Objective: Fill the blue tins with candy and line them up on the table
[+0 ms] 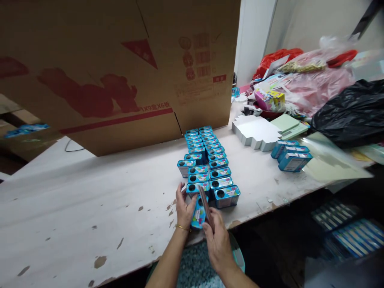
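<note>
My left hand (184, 210), with a gold bracelet at its wrist, is closed on the side of a small blue tin (198, 216) at the table's front edge. The tin is tilted, its printed top facing up. In my right hand (217, 236), thumb and fingers pinch a thin, flat brownish piece (206, 208), held upright against the tin's right side; its kind I cannot make out. Just beyond my hands, several like blue tins (220, 173) stand in two columns reaching back to the large cardboard box. One tin (184, 168) juts out of the left column.
A large cardboard box (144, 80) rises behind the tins. To the right are white stepped card pieces (255, 130), several blue tins (294, 160) and a black plastic bag (351, 108). Below the edge sits a tub of small bluish pieces (196, 266).
</note>
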Available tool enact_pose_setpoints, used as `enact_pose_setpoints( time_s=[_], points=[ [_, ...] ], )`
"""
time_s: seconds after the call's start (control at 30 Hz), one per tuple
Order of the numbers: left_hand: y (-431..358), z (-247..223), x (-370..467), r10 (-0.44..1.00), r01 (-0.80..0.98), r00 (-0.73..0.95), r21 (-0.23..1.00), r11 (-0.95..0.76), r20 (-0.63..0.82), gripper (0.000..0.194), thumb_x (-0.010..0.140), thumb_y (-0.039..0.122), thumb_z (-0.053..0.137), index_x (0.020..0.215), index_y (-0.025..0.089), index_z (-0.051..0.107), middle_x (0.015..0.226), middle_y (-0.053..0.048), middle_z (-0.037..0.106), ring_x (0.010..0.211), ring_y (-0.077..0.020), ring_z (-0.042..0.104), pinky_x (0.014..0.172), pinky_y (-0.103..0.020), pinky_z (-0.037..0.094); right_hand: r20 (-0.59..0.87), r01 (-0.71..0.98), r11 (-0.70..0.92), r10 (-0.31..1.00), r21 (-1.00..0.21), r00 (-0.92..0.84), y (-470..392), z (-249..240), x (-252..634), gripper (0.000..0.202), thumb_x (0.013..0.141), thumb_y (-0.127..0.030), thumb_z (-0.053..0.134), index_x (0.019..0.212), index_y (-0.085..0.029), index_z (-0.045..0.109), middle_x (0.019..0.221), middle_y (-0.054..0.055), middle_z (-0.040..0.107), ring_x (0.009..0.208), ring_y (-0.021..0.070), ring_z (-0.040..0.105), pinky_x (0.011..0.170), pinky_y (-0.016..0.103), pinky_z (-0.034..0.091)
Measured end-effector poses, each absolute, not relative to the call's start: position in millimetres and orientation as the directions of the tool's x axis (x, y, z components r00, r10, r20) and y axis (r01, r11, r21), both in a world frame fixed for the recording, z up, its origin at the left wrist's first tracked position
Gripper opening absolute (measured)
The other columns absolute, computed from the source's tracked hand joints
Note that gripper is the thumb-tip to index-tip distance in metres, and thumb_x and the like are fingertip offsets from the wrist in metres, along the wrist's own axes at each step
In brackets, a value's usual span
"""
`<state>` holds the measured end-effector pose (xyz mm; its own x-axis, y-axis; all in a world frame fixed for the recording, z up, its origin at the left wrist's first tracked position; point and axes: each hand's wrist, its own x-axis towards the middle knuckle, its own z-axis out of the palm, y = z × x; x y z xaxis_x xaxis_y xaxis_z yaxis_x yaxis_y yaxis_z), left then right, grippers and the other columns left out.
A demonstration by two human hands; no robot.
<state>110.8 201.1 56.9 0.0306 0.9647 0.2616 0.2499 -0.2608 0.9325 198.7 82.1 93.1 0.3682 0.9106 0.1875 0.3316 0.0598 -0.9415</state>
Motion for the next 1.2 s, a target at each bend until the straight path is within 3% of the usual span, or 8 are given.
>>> enact_pose_setpoints(
  time_s=[0.1, 0.23, 0.4, 0.53, 0.73, 0.83, 1.0, 1.2],
  points=[
    [184, 59, 104, 0.971, 0.263, -0.078, 0.944, -0.199, 0.226, 0.055, 0.079, 0.043, 0.039, 0.128, 0.022, 0.024, 0.131, -0.011, 0.030, 0.111, -0.0213, 0.042, 0.092, -0.037, 0.037, 0.181, 0.316, 0.094, 0.950, -0.944, 0.256, 94, 100, 196, 0.028, 0.083, -0.025, 0.036, 0.109, -0.019, 0.045, 0.107, 0.008, 0.054, 0.096, 0.0157, 0.053, 0.081, 0.027, 0.043],
    [150, 59, 94, 0.976, 0.185, 0.068, 0.958, -0.218, 0.208, 0.054, 0.082, 0.050, 0.024, 0.127, 0.020, 0.029, 0.128, -0.009, 0.039, 0.116, -0.0210, 0.039, 0.096, -0.035, 0.034, 0.135, 0.370, 0.073, 0.981, -0.926, 0.142, 102, 111, 215, 0.020, 0.082, -0.026, 0.037, 0.095, -0.020, 0.051, 0.086, 0.004, 0.062, 0.080, 0.0160, 0.058, 0.070, 0.026, 0.045],
    [127, 60, 85, 0.956, 0.070, 0.215, 0.974, -0.217, 0.198, 0.074, 0.075, 0.052, 0.042, 0.133, 0.020, 0.010, 0.124, -0.012, 0.043, 0.110, -0.0234, 0.046, 0.089, -0.034, 0.041, 0.097, 0.274, 0.062, 0.988, -0.960, 0.119, 102, 131, 227, 0.022, 0.082, -0.033, 0.039, 0.097, -0.020, 0.050, 0.090, 0.004, 0.063, 0.083, 0.0173, 0.059, 0.073, 0.029, 0.046],
    [118, 59, 83, 0.958, 0.168, 0.188, 0.954, -0.247, 0.215, 0.067, 0.065, 0.033, 0.064, 0.123, 0.024, 0.031, 0.121, -0.009, 0.043, 0.110, -0.0245, 0.045, 0.092, -0.038, 0.039, 0.084, 0.236, 0.055, 0.989, -0.970, 0.118, 86, 132, 231, 0.023, 0.081, -0.034, 0.041, 0.098, -0.021, 0.050, 0.094, 0.005, 0.062, 0.087, 0.0179, 0.058, 0.075, 0.030, 0.046],
    [95, 50, 93, 0.984, 0.052, 0.071, 0.985, -0.167, 0.163, 0.052, 0.069, 0.024, 0.060, 0.114, 0.022, 0.035, 0.115, -0.010, 0.049, 0.099, -0.0210, 0.054, 0.079, -0.033, 0.048, 0.087, 0.266, 0.050, 0.988, -0.963, 0.131, 74, 116, 238, 0.024, 0.081, -0.033, 0.042, 0.099, -0.020, 0.051, 0.077, 0.001, 0.060, 0.067, 0.0130, 0.055, 0.069, 0.026, 0.046],
    [87, 51, 93, 0.960, 0.136, 0.017, 0.951, -0.279, 0.279, 0.041, 0.071, 0.020, 0.058, 0.108, 0.021, 0.041, 0.108, -0.008, 0.054, 0.100, -0.0202, 0.053, 0.082, -0.034, 0.046, 0.069, 0.212, 0.033, 0.984, -0.977, 0.166, 73, 114, 241, 0.023, 0.081, -0.033, 0.043, 0.097, -0.020, 0.051, 0.075, 0.000, 0.059, 0.065, 0.0118, 0.054, 0.067, 0.025, 0.046],
    [86, 61, 88, 0.876, 0.253, 0.082, 0.840, -0.480, 0.476, 0.038, 0.071, 0.016, 0.055, 0.107, 0.023, 0.043, 0.102, -0.006, 0.056, 0.098, -0.0200, 0.052, 0.087, -0.039, 0.042, 0.070, 0.080, 0.055, 0.976, -0.995, 0.204, 69, 113, 243, 0.017, 0.080, -0.031, 0.046, 0.092, -0.020, 0.051, 0.093, 0.005, 0.060, 0.087, 0.0165, 0.055, 0.079, 0.031, 0.044],
    [92, 69, 87, 0.822, 0.363, 0.161, 0.742, -0.564, 0.546, 0.040, 0.072, 0.012, 0.051, 0.110, 0.024, 0.043, 0.100, -0.005, 0.056, 0.096, -0.0195, 0.052, 0.083, -0.037, 0.044, 0.039, 0.043, 0.030, 0.971, -0.999, 0.235, 73, 116, 242, 0.016, 0.079, -0.030, 0.049, 0.090, -0.020, 0.053, 0.086, 0.002, 0.062, 0.078, 0.0138, 0.057, 0.075, 0.029, 0.045]
  ],
)
